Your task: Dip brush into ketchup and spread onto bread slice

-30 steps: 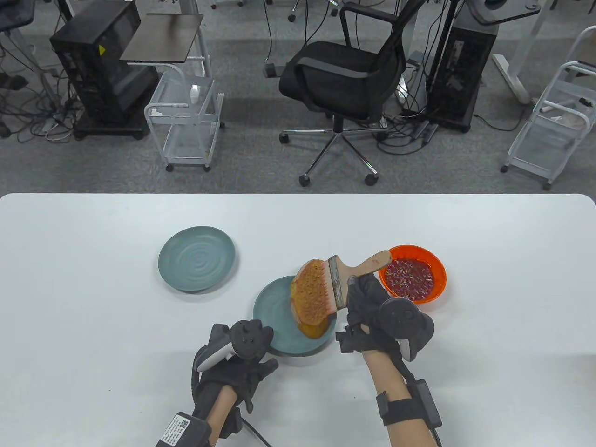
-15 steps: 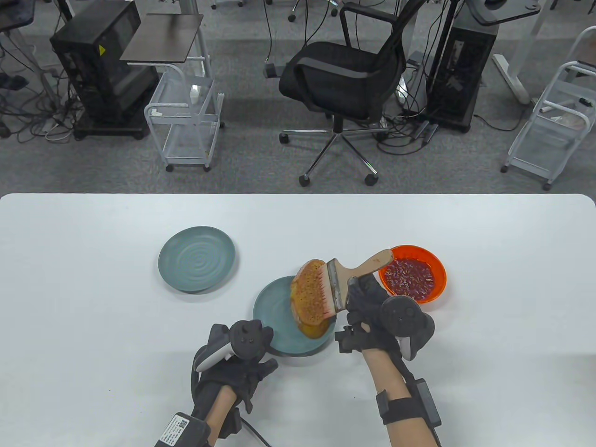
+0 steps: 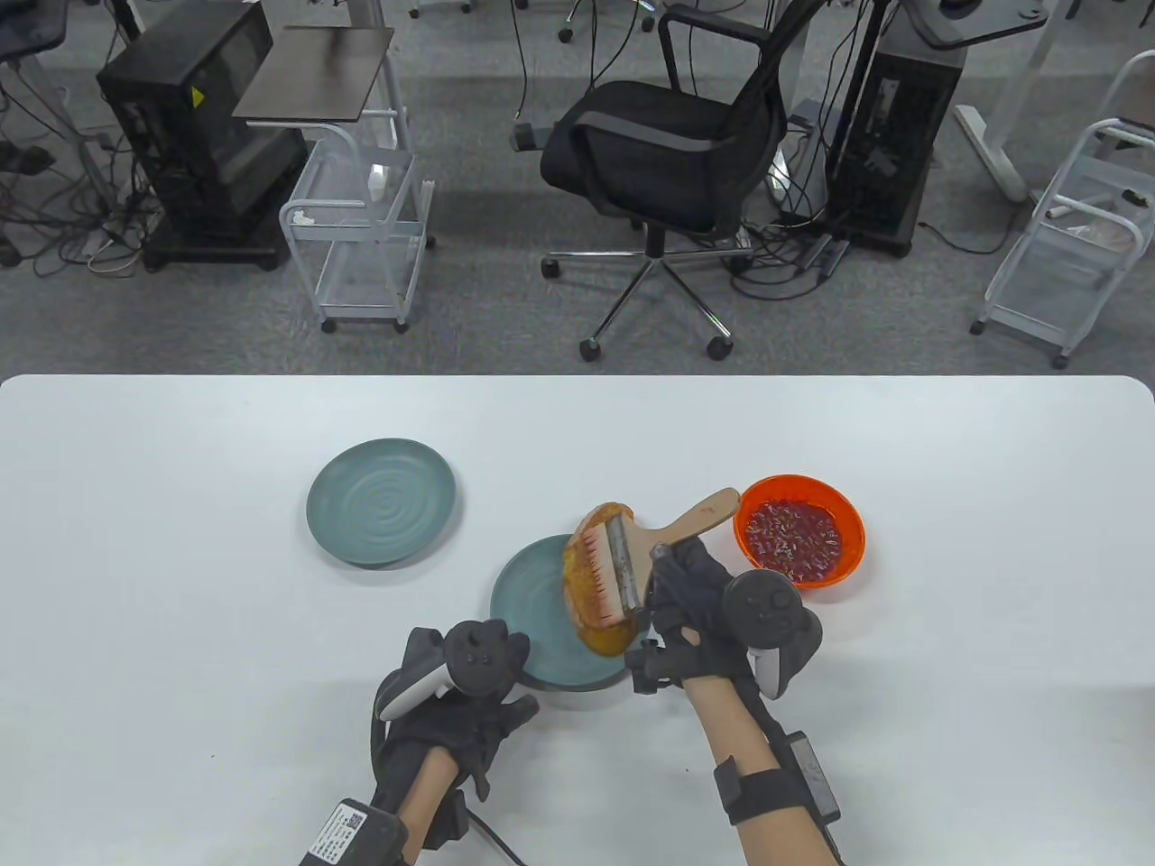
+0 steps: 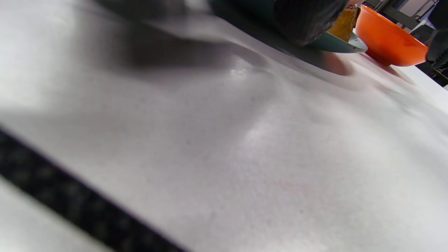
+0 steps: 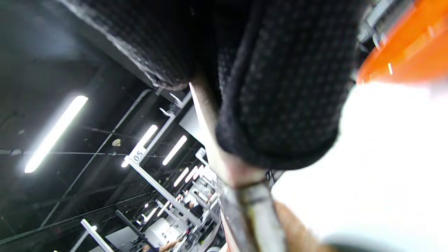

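The right hand grips the wooden handle of the brush. Its red bristles lie on the bread slice. The bread sits on a teal plate. The left hand touches that plate's near edge; I cannot tell if it grips. The orange ketchup bowl stands just right on the white worktop.

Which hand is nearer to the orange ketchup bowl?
Right. The right hand, holding the brush, sits just left of the orange ketchup bowl. The left hand rests further away, beyond the teal plate.
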Available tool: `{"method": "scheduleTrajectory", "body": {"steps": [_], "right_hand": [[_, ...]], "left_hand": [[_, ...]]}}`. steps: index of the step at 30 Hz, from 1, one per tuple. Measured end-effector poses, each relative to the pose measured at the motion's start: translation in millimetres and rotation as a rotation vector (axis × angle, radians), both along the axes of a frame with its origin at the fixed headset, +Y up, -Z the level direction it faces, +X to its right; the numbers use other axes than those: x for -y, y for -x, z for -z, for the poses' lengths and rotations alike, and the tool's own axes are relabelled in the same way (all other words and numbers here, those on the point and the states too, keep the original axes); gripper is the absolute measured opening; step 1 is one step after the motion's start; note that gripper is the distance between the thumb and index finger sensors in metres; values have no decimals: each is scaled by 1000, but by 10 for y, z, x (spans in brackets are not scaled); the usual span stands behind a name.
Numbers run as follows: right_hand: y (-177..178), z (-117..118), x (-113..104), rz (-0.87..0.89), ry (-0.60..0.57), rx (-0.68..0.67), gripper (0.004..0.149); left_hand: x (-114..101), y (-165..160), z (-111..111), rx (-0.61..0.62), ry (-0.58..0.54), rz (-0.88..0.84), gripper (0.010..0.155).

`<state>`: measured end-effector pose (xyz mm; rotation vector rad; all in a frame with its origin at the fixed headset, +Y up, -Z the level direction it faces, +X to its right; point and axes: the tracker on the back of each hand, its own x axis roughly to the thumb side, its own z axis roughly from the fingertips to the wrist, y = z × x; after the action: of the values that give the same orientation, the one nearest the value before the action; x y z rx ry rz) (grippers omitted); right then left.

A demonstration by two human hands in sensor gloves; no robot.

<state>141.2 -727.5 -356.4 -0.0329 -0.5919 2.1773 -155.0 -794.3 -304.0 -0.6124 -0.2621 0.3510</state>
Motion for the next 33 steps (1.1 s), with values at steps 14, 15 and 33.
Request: {"method": "scheduleTrajectory", "body": {"steps": [14,15,33], "right_hand": [[227,15,97,163,57,-52,47],[180,16,75,99,39,-26,47],[91,22,77,78,66,19,47]], "left_hand": [[4,6,-2,0,3,-7,71],[5,8,-3,0,3,-8,71],[11,9,-2,-4,10,-21,71]]}}
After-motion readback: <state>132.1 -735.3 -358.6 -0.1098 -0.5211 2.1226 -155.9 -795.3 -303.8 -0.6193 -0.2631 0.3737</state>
